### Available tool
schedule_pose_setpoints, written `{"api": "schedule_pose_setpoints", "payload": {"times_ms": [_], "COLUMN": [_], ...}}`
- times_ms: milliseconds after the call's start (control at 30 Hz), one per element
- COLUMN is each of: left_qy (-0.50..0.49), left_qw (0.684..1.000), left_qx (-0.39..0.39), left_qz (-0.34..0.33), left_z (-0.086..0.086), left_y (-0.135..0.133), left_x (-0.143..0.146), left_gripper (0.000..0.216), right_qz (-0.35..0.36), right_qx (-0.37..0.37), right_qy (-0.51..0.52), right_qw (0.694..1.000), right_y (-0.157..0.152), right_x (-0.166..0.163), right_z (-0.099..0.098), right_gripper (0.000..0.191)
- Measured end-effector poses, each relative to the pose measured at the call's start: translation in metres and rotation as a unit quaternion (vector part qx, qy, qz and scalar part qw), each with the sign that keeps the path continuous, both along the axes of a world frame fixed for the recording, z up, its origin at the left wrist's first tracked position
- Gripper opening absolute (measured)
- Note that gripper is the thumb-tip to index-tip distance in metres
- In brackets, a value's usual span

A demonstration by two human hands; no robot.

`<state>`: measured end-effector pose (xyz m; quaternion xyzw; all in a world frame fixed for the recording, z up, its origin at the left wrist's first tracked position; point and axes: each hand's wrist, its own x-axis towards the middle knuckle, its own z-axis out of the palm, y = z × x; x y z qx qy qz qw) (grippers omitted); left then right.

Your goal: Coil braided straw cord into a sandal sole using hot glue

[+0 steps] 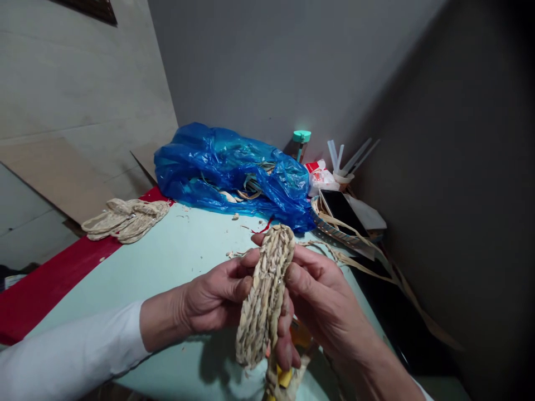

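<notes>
A woven straw sole (266, 292), long and oval, stands on edge between both my hands above the pale green table (175, 256). My left hand (213, 295) grips its left side with the thumb pressed on the weave. From the right, my right hand (320, 295) holds it, fingers wrapped behind and thumb on the front. Loose straw ends and something yellow hang below the sole near my wrists.
A blue plastic bag (234, 172) with straw strips lies at the table's back. Finished woven straw pieces (125, 219) rest at the left on a red cloth (45, 278). At the right stand a teal-capped bottle (301, 142), a cup of white sticks (345, 167), a black phone (343, 211) and long straw strips (376, 262).
</notes>
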<state>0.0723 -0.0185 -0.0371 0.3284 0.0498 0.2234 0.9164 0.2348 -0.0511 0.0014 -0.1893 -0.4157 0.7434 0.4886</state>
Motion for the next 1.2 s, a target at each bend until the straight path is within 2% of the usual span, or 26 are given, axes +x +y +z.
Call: {"api": "schedule_pose_setpoints", "payload": {"times_ms": [333,533,1200], "left_qy": [-0.001,-0.001,-0.011], "left_qw": [1.000,1.000,0.998], "left_qx": [-0.006,0.001,-0.029], "left_qz": [0.003,0.015,0.056], "left_z": [0.0029,0.0023,-0.0046], "left_y": [-0.0012,-0.0027,-0.0045], "left_x": [0.0003,0.0013,-0.0026], "left_gripper": [0.026,0.031,0.024], "right_qz": [-0.029,-0.006,-0.005], "right_qx": [0.019,-0.001,0.011], "right_qy": [-0.066,-0.030,-0.028], "right_qw": [0.997,1.000,1.000], "right_y": [-0.0006,0.0005,-0.0007], "right_x": [0.0018,0.0009,0.0024], "right_z": [-0.0012,0.0009,-0.0023], "right_gripper": [0.024,0.024,0.024]}}
